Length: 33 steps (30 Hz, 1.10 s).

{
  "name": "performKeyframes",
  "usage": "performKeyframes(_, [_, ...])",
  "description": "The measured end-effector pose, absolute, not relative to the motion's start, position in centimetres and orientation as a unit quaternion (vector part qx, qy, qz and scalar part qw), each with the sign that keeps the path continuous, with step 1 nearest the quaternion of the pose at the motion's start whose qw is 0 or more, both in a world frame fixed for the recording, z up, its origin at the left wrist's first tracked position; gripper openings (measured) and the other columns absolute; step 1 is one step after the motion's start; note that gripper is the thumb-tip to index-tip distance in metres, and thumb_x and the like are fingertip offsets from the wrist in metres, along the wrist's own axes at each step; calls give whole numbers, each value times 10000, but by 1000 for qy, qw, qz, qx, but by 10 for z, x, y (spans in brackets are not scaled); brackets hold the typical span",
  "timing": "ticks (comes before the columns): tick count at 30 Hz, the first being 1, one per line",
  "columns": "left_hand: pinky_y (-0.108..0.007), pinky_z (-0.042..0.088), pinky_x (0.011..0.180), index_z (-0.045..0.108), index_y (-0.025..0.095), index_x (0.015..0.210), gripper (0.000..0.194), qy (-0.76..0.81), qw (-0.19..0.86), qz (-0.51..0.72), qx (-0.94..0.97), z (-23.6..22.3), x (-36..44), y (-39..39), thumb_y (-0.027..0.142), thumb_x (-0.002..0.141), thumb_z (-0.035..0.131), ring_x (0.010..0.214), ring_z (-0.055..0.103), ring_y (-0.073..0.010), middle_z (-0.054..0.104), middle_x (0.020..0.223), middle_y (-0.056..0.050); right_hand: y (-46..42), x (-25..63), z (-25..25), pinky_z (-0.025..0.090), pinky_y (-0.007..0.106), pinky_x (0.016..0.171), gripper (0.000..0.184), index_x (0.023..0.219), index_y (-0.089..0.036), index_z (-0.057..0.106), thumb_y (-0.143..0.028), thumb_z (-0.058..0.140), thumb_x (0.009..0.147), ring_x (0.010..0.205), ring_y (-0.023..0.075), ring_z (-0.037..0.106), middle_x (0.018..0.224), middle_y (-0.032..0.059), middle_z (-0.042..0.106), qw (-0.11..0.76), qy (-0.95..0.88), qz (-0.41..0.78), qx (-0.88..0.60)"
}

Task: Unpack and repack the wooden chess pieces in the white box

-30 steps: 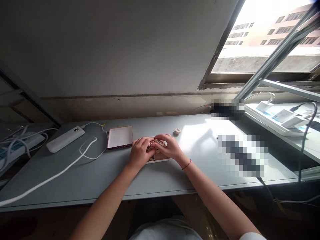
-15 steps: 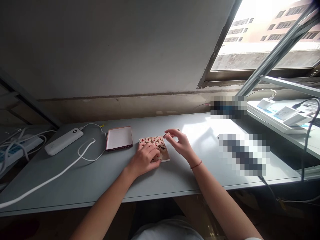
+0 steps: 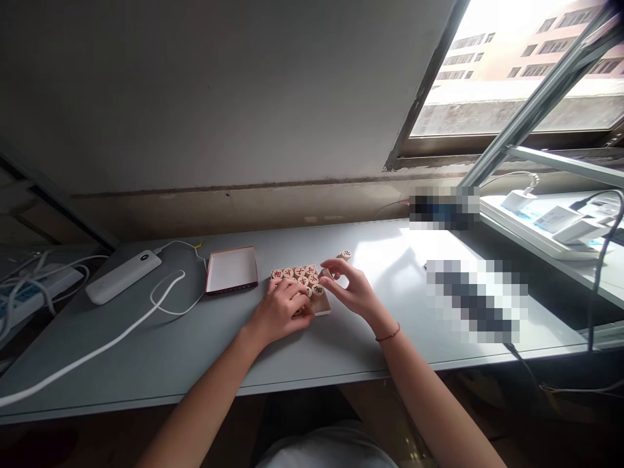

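Round wooden Chinese chess pieces (image 3: 295, 273) with red and dark characters lie packed in rows in a shallow cardboard tray (image 3: 322, 308). My left hand (image 3: 280, 311) rests curled over the near part of the group, hiding some pieces; I cannot tell whether it grips one. My right hand (image 3: 350, 287) hovers just right of the tray, fingers apart and holding nothing. Beyond its fingertips, a single loose chess piece (image 3: 345, 255) lies flat on the table, apart from the tray.
An open box lid (image 3: 231, 270) with a white inside sits left of the tray on the grey table (image 3: 195, 351). Further left are a white power bank (image 3: 123, 277) and white cables. A power strip (image 3: 531, 224) lies on the right, beside pixelated objects and the window.
My right hand has moved right, off the pieces, and no longer meets my left hand. The rows of pieces now show, with my left hand still over their near part.
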<state>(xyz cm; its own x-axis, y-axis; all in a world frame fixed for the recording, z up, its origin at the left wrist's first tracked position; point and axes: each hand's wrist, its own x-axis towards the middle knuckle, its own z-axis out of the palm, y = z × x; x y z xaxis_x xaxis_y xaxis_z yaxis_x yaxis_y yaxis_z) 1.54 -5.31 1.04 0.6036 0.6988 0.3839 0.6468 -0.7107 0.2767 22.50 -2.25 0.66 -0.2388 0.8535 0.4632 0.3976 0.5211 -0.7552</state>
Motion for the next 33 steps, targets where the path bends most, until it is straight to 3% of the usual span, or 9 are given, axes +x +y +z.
performKeyframes(8, [-421, 331, 947, 661, 237, 908, 154, 372, 32, 210, 904, 3, 13, -51, 365, 827, 631, 1090, 518, -236, 647, 1103, -46, -55, 219, -1, 489, 306, 729, 190, 950, -229, 574, -391, 631, 869, 797, 166, 575, 898, 42, 614, 392, -798, 259, -378])
performKeyframes(15, [-424, 357, 930, 585, 209, 992, 355, 412, 52, 190, 890, 4, 10, -52, 406, 721, 703, 1130, 495, -269, 607, 1183, -87, -56, 213, -15, 481, 323, 694, 233, 934, -223, 584, -392, 696, 819, 760, 183, 542, 831, 39, 591, 374, -828, 182, -376])
performKeyframes(23, [-421, 349, 950, 600, 241, 1055, 342, 402, 43, 200, 892, 5, 8, -53, 438, 780, 652, 1149, 474, -268, 590, 1183, -76, -62, 212, -10, 487, 337, 679, 140, 793, -221, 619, -339, 650, 861, 780, 194, 543, 814, 55, 643, 381, -838, 184, -345])
performKeyframes(27, [-441, 335, 968, 624, 271, 1109, 360, 386, 33, 198, 900, 3, 9, -53, 469, 809, 630, 1167, 461, -275, 570, 1220, -81, -56, 215, -3, 497, 329, 688, 127, 837, -217, 633, -313, 576, 897, 784, 184, 568, 836, 60, 638, 414, -813, 211, -351])
performKeyframes(30, [-476, 310, 981, 640, 280, 1102, 352, 366, 15, 187, 911, 6, 14, -50, 482, 815, 626, 1174, 456, -289, 551, 1261, -89, -31, 226, -1, 494, 314, 663, 160, 918, -209, 626, -321, 512, 916, 721, 166, 565, 900, 72, 623, 454, -755, 151, -449])
performKeyframes(33, [-478, 307, 976, 660, 290, 1049, 303, 340, 5, 175, 924, 15, 22, -44, 488, 825, 610, 1186, 448, -291, 552, 1280, -75, 7, 242, -4, 497, 355, 705, 301, 1126, -177, 595, -325, 541, 869, 730, 182, 582, 1164, 149, 552, 408, -708, 43, -575])
